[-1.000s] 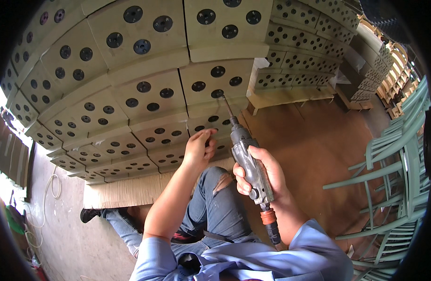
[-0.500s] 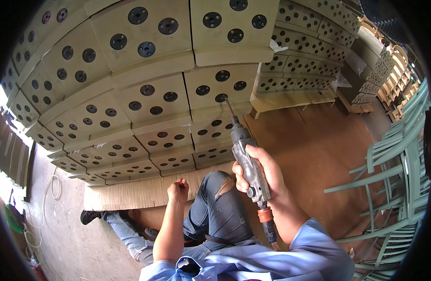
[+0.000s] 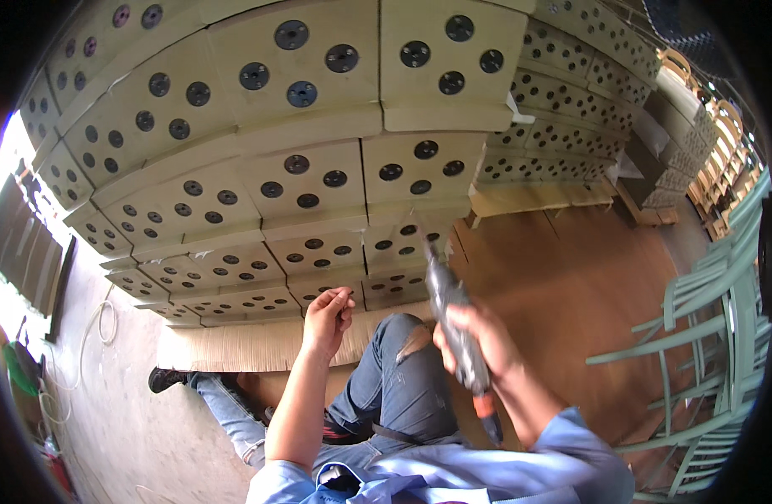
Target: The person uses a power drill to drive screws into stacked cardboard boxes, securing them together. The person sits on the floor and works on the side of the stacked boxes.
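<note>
My right hand (image 3: 484, 338) is wrapped round a dark pneumatic screwdriver (image 3: 455, 307) with an orange coupling at its lower end. Its thin bit points up at the stacked beige panels (image 3: 428, 206), near a dark round disc (image 3: 408, 229) in the right column; whether the tip touches is unclear. My left hand (image 3: 327, 321) is raised before the lower rows, thumb and fingers pinched together. A tiny dark bit shows at the fingertips, too small to name. Each panel end carries a group of dark round discs with small screw heads.
A flattened cardboard sheet (image 3: 235, 346) lies under the stack. More panels stand on a wooden pallet (image 3: 541, 198) at the back right. Pale green chair frames (image 3: 722, 336) are piled at the right. A thin hose (image 3: 106, 323) coils on the concrete floor at left.
The screwdriver's bit has come away from the bottom disc of the upper panel group and sits lower, slightly right. My left hand has risen toward the panels. The view has shifted a little.
</note>
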`<state>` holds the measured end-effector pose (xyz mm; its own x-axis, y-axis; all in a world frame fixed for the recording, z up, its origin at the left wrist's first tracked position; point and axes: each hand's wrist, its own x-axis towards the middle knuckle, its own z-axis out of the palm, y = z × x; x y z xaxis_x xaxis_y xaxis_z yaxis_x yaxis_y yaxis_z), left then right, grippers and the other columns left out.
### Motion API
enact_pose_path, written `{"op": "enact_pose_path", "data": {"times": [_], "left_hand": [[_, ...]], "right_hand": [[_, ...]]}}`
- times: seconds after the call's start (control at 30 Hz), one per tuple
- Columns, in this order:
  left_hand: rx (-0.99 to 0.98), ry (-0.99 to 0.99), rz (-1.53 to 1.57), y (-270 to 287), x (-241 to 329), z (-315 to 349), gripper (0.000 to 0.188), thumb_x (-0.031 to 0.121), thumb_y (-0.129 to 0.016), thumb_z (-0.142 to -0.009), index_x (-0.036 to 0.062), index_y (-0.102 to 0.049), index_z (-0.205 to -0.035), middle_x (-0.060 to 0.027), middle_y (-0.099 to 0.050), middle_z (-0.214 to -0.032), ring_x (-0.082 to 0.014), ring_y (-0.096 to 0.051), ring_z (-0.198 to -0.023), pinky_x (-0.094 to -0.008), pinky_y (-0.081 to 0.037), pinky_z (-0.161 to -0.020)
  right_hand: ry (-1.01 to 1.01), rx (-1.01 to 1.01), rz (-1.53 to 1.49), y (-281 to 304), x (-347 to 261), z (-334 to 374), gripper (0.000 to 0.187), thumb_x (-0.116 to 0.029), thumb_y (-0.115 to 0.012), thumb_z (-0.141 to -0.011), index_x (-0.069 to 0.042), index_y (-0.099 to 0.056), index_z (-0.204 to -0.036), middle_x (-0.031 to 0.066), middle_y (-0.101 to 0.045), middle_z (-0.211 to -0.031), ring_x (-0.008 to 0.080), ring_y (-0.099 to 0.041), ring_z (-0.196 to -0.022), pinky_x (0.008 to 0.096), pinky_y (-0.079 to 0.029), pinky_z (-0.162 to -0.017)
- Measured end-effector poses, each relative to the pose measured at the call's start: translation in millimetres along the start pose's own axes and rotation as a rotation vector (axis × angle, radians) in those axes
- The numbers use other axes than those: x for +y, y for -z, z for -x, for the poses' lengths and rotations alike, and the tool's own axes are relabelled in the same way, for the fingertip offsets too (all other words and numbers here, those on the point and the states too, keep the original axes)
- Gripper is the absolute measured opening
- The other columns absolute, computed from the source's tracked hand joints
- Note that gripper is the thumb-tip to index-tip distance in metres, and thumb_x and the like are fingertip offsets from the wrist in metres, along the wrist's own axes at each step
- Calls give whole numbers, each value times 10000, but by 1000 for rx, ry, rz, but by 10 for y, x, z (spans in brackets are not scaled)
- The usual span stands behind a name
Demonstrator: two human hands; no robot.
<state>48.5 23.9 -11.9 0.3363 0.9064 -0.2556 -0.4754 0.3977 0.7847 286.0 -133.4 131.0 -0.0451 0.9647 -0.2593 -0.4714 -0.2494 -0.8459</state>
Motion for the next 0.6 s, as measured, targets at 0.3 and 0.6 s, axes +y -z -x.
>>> {"op": "enact_pose_path", "data": {"times": [0.3, 0.6], "left_hand": [[-152, -103, -24, -399, 615, 178, 238, 237, -644, -1020, 3, -656, -1064, 50, -492, -727, -39, -389, -597, -191, -304, -490], [-289, -64, -206, -210, 898, 397, 253, 275, -600, -1049, 38, -633, -970, 65, -442, -736, -45, -371, -613, -206, -288, -517]], "right_hand": [[-116, -270, 222, -54, 483, 252, 617, -218, -722, -892, -4, -409, -1378, 56, -569, -903, 110, -604, -746, 276, -554, -533], [-121, -335, 248, -133, 575, 236, 629, -235, -730, -875, 2, -413, -1364, 49, -550, -872, 107, -582, -682, 271, -548, -532]]}}
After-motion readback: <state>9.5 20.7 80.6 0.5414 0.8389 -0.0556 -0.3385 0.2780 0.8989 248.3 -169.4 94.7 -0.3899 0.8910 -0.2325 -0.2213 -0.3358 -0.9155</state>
